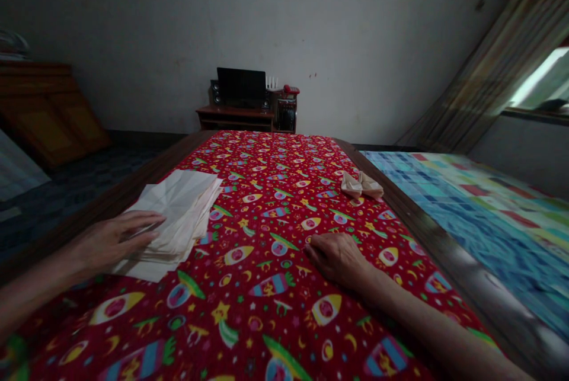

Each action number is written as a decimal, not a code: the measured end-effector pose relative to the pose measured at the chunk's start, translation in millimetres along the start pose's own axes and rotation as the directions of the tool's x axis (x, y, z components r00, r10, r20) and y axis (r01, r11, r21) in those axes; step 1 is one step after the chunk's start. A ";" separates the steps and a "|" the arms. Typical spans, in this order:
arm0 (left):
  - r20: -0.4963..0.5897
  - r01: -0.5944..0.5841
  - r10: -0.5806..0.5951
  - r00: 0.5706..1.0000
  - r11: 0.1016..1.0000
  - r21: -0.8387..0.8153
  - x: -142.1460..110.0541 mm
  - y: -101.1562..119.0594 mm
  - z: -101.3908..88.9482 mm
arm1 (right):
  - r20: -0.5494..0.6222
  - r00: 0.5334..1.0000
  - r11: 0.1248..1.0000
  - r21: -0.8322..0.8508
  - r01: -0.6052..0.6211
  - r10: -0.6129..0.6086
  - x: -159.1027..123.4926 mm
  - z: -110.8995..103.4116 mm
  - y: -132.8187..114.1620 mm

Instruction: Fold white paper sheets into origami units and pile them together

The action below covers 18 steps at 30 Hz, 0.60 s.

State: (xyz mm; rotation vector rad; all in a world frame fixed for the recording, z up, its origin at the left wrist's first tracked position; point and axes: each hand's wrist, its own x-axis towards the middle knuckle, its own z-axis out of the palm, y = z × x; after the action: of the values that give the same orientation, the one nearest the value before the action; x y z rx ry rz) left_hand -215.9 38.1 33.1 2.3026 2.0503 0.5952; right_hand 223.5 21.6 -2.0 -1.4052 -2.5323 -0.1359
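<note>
A stack of creased white paper sheets [189,215] lies on the left of the table, its edges uneven and fold lines showing on the top sheet. My left hand [128,236] rests on the near left side of this stack, fingers stretched out and apart. Near the middle of the red patterned tablecloth [267,310], my right hand [335,256] lies with its fingers curled in; nothing shows in it. Beyond that hand, close to the right table edge, stands a folded paper piece [362,185] with pointed, raised parts.
The brown table rim [427,227] runs along the right of the cloth. Past it is a bed with a blue checked cover [444,209]. A small stand with a black monitor [241,87] and a red telephone [291,90] is against the far wall. A wooden cabinet [48,114] stands left.
</note>
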 end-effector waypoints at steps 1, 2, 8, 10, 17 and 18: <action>0.068 0.008 -0.004 0.998 0.998 -0.062 -1.2 -0.3 -1.2 | 0.000 1.000 1.000 0.002 -0.002 0.002 -0.1 -0.1 0.0; 0.129 0.026 -0.011 0.992 0.993 -0.117 -2.4 0.3 -2.5 | 0.000 1.000 1.000 0.005 -0.001 0.001 -0.1 -0.3 -0.1; 0.142 0.062 -0.038 0.989 0.984 -0.167 -7.9 15.2 -8.5 | -0.021 0.999 0.999 0.030 0.029 -0.029 -0.8 -1.8 -0.9; 0.099 0.037 -0.021 0.995 0.987 -0.159 -9.6 19.2 -8.4 | -0.031 0.999 0.999 0.034 0.039 -0.038 -0.9 -1.6 -0.7; 0.017 0.144 -0.144 0.989 0.976 -0.161 -10.8 21.7 -10.0 | -0.054 0.997 0.998 0.043 0.050 -0.047 -0.6 1.2 1.4; 0.005 0.151 -0.152 0.988 0.976 -0.158 -10.8 23.5 -10.4 | -0.057 0.997 0.997 0.044 0.056 -0.054 -0.9 1.5 1.3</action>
State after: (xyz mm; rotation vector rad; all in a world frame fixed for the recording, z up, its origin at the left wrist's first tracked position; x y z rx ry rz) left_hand -197.1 21.7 45.6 2.0404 2.0746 0.7295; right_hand 224.9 21.9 -3.7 -1.2975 -2.5136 -0.1243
